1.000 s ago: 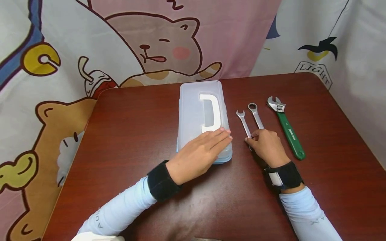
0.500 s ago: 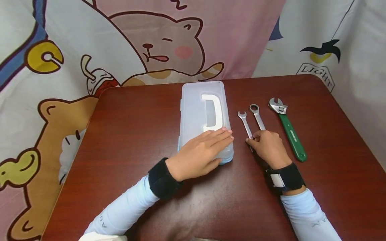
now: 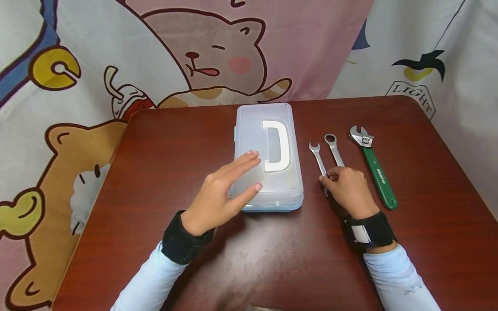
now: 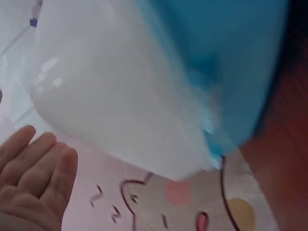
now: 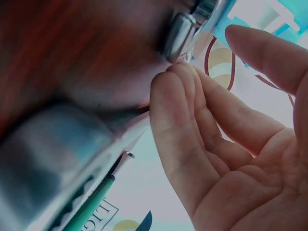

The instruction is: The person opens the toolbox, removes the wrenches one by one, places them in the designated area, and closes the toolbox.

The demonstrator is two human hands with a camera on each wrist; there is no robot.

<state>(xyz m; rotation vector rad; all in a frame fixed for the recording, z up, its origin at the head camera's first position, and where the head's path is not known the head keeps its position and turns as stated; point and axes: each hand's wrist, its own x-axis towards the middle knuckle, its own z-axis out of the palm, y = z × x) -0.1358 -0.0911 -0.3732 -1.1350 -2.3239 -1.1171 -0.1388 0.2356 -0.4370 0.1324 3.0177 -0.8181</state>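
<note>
My left hand [image 3: 223,194] has its fingers extended and spread, over the front left part of a clear-lidded plastic box [image 3: 254,138] with a white handle [image 3: 285,147]. In the left wrist view the fingers [image 4: 36,168] stand apart from the box, whose blue base [image 4: 236,57] shows. My right hand [image 3: 350,192] rests low at the small open-end wrench [image 3: 319,162] and covers the lower part of a ratchet wrench [image 3: 334,151]. In the right wrist view its fingers [image 5: 168,106] bend loosely near the small wrench's end [image 5: 180,38], the thumb held away from them.
An adjustable wrench [image 3: 377,172] with a green grip lies right of my right hand. The brown table [image 3: 171,160] backs onto a printed cartoon curtain [image 3: 210,56]. At the bottom edge of the head view shows a sliver of some pale object [image 3: 264,308].
My left hand has moved left from the box's front right, by the handle, to its left side, and the thumb has spread. My right hand and the wrenches stay where they were.
</note>
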